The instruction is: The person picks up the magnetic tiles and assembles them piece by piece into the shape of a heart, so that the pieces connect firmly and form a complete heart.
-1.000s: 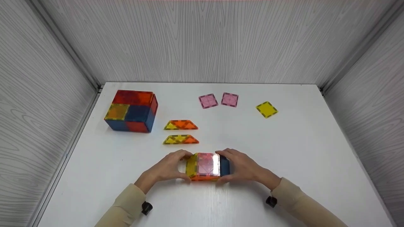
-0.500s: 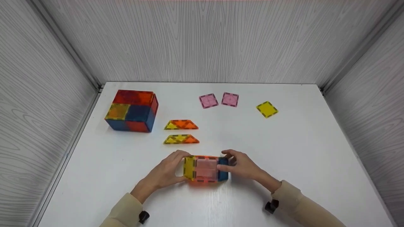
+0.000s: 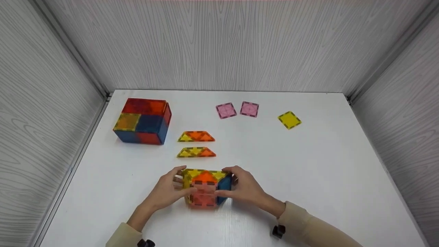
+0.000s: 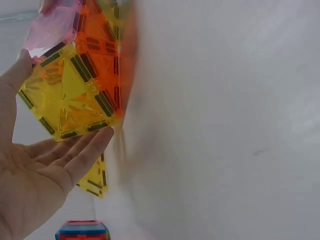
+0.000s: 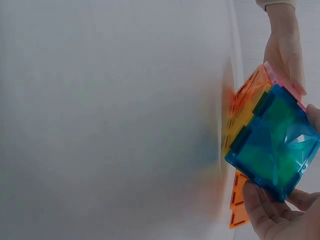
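Both hands hold a small hollow block of see-through magnetic tiles at the table's front. A pink square (image 3: 204, 199) faces the head camera, and an orange triangle (image 3: 204, 177) with yellow ones beside it forms the adjoining side. My left hand (image 3: 164, 192) grips the end with the yellow square tile (image 4: 65, 97), thumb on the pink face. On the opposite end, fingers and thumb of my right hand (image 3: 248, 187) grip the blue square tile (image 5: 275, 142). The block is tilted; in the left wrist view its lower edge is close to the table, but contact is unclear.
A red, blue and yellow tile box (image 3: 149, 123) stands back left. Two flat yellow-orange trapezoids, the far one (image 3: 196, 136) and the near one (image 3: 196, 152), lie beyond the block. Pink squares (image 3: 249, 109) and a yellow square (image 3: 289, 120) lie farther back.
The block has moved left and been turned, so its yellow-and-orange triangle side now shows at the top. My right fingers loosened and gripped again; my left thumb moved onto the pink face.
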Available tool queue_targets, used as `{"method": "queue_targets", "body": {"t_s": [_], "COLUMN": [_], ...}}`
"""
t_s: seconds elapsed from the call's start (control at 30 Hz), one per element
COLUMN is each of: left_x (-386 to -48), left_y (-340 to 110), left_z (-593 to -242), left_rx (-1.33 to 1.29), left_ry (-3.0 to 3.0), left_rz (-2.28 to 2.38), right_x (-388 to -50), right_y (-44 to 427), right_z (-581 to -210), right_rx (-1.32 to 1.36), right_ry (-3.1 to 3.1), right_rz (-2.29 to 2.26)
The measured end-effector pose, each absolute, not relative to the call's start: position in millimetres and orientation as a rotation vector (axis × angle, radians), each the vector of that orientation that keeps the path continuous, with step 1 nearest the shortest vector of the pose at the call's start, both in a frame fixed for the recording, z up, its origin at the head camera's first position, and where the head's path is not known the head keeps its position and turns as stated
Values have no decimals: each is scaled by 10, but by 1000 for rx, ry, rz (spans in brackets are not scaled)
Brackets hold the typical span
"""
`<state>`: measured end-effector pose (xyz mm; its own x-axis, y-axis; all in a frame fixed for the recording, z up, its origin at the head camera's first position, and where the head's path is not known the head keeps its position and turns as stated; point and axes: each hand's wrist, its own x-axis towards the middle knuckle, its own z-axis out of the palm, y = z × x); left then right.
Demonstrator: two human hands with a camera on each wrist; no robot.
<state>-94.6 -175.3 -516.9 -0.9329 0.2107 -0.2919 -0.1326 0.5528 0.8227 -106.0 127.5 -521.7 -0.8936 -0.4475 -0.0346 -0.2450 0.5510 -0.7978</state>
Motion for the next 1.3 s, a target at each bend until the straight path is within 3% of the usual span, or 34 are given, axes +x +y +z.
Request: {"method": "queue_targets", "body": {"t_s": [0.33, 0.73, 1.07, 1.3], "left_x": [-903, -862, -1018, -1241], "left_y": [-2324, -2903, -3334, -3574], "left_z": [-5057, -5080, -5073, -5049], "left_rx": [-32, -84, -117, -74], "left_ry": [2430, 2565, 2605, 2665], "left_rz": [1363, 1322, 1303, 1258], "right_x": [-1072, -1082, -1346, -1616], "right_y": [674, -36, -459, -666], "right_z": [-5185, -5280, -5237, -5152], "right_rx": [-746, -1237, -1457, -1421], "right_ry": [2676, 3089, 3039, 2880], "right_rz": [-1101, -673, -326, -214]}}
